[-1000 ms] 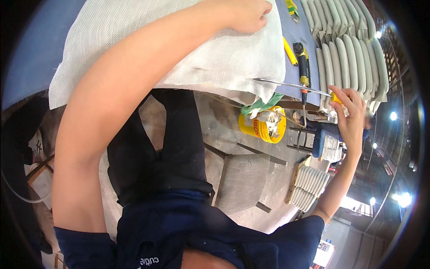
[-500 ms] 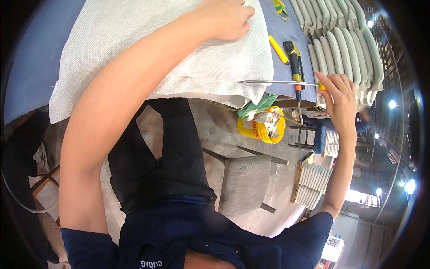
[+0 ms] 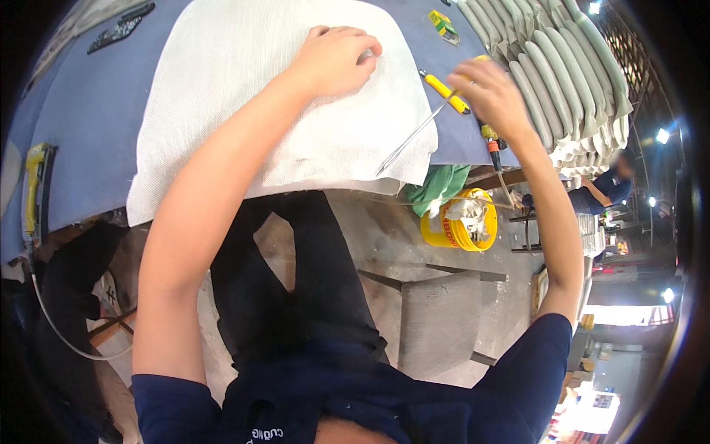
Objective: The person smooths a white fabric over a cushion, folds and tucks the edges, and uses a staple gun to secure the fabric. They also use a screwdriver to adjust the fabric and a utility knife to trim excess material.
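A pale woven fabric piece (image 3: pixel 214 111), rounded at its far end, covers the table in front of me. My left hand (image 3: pixel 336 61) rests on its upper part, fingers curled in; whatever they may hold is hidden. Beyond the fabric's right edge, my right hand (image 3: pixel 488 92) is slightly blurred and closed round the yellow handle of a long, thin metal tool (image 3: pixel 418 133). The tool's shaft slants down left, its tip over the fabric's near right corner. Beside that hand lies a yellow cutter-like tool (image 3: pixel 442 87) on the blue table (image 3: pixel 96 111).
Stacked grey padded pieces (image 3: pixel 555 81) line the far right. A green and yellow packet (image 3: pixel 444 27) lies on the table; a yellow air tool (image 3: pixel 33 189) with a hose is at left. Below right stand a yellow bucket (image 3: pixel 440 231) of scraps and a grey chair (image 3: pixel 440 325).
My right hand has moved left and farther up over the table, turning the tool from nearly level to a steep slant. My left hand appears lower and farther left as the view shifts.
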A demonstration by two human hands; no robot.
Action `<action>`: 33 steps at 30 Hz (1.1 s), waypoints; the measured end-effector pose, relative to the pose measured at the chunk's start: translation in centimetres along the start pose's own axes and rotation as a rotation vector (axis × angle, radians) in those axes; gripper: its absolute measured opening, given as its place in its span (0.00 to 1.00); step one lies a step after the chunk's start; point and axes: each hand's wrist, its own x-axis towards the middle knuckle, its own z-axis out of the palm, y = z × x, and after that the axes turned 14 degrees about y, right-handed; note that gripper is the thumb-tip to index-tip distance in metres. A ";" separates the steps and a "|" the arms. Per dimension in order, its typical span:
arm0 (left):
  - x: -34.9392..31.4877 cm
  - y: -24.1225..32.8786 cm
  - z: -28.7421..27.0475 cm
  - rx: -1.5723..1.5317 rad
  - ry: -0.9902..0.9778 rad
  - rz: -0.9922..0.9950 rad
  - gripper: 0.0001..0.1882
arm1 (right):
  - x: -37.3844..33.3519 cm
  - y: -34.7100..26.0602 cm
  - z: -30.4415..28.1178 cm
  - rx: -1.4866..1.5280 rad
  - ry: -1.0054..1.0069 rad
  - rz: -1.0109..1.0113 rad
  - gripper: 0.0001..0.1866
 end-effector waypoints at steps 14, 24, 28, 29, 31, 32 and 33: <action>0.3 -0.2 -0.4 -0.045 0.006 -0.044 0.13 | -5.8 -8.5 -7.5 0.729 -1.187 0.519 0.12; 0.2 -1.7 -1.2 -0.206 -0.019 -0.158 0.12 | -6.7 -12.3 -12.4 0.364 -0.561 0.513 0.32; 0.1 0.8 -1.5 -0.098 -0.044 -0.096 0.12 | -3.2 -16.9 -18.5 0.504 -0.713 0.615 0.41; 0.1 0.9 -1.7 -0.120 -0.072 -0.092 0.12 | -2.4 -17.5 -18.9 0.559 -0.673 0.628 0.42; -1.3 0.8 -2.9 -0.015 -0.027 -0.071 0.14 | -1.7 -17.8 -18.5 0.747 -0.506 0.736 0.44; -3.2 1.5 -3.7 0.081 0.047 -0.052 0.15 | -2.1 -17.9 -18.6 0.861 -0.392 0.844 0.45; -4.9 2.9 -4.8 0.160 0.054 -0.039 0.16 | -2.7 -17.9 -18.9 0.962 -0.273 0.960 0.46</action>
